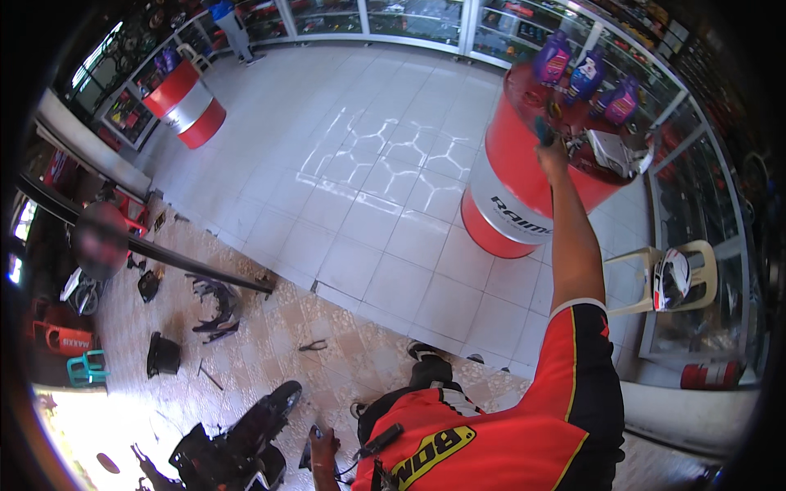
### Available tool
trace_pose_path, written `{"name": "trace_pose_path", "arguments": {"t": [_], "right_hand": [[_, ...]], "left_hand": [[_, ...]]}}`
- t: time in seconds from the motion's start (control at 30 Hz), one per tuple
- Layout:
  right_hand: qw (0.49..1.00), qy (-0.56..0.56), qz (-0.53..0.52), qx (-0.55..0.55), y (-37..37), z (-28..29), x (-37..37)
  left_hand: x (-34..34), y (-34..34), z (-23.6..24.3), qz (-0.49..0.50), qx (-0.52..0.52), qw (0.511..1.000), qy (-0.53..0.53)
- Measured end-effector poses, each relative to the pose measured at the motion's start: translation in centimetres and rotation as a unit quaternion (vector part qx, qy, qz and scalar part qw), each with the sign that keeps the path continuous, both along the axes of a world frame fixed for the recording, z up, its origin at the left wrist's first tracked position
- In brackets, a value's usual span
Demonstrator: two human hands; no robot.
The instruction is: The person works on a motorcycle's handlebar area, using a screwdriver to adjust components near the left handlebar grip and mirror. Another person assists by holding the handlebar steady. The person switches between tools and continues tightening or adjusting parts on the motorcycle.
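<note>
My right arm stretches forward to the top of a red and silver drum (pixel 512 209). My right hand (pixel 553 155) is closed there round a slim object with a dark teal end (pixel 541 129), whose kind I cannot make out. Beside it on the drum lies a silver metal engine part (pixel 610 151), and behind stand purple and blue plastic bottles (pixel 584 75). Low by my body, my left hand (pixel 324 448) is closed on a small dark object with a bluish end, mostly hidden by the fingers. Near that hand is a partly dismantled black motorcycle (pixel 233 446).
On the patterned tiles lie pliers (pixel 313 346), a thin metal tool (pixel 210 376), a black bucket-like part (pixel 164 354) and dark plastic fairing (pixel 214 307). A dark pole (pixel 205 266) crosses at left. A chair (pixel 700 278) bearing a helmet (pixel 671 280) stands right. A person (pixel 233 33) stands far back.
</note>
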State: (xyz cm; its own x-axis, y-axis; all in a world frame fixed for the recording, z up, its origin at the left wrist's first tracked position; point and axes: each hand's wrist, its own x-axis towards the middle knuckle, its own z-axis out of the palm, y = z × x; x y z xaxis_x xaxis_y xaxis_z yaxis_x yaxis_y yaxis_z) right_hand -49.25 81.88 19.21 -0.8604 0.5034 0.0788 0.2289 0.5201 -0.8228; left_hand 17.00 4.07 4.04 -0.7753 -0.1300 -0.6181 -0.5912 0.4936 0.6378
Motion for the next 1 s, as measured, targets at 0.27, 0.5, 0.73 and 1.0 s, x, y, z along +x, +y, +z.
{"name": "trace_pose_path", "arguments": {"t": [0.27, 0.5, 0.73, 1.0], "right_hand": [[0.912, 0.131, 0.108, 0.373, 8.9, -4.2, -17.9], [0.929, 0.095, 0.211, 0.291, -5.2, -9.1, -15.8], [0.925, 0.058, 0.245, 0.284, -12.9, -10.7, -5.5], [0.944, 0.062, 0.197, 0.256, -14.0, -7.9, -3.7]], "left_hand": [[-4.2, 7.6, 3.8, 0.311, 0.043, 0.943, -0.113], [-6.3, 11.1, 6.4, 0.338, -0.013, 0.935, -0.11], [-6.1, 11.4, 8.5, 0.368, -0.011, 0.921, -0.127], [-5.1, 10.3, 7.7, 0.394, 0.015, 0.913, -0.107]]}}
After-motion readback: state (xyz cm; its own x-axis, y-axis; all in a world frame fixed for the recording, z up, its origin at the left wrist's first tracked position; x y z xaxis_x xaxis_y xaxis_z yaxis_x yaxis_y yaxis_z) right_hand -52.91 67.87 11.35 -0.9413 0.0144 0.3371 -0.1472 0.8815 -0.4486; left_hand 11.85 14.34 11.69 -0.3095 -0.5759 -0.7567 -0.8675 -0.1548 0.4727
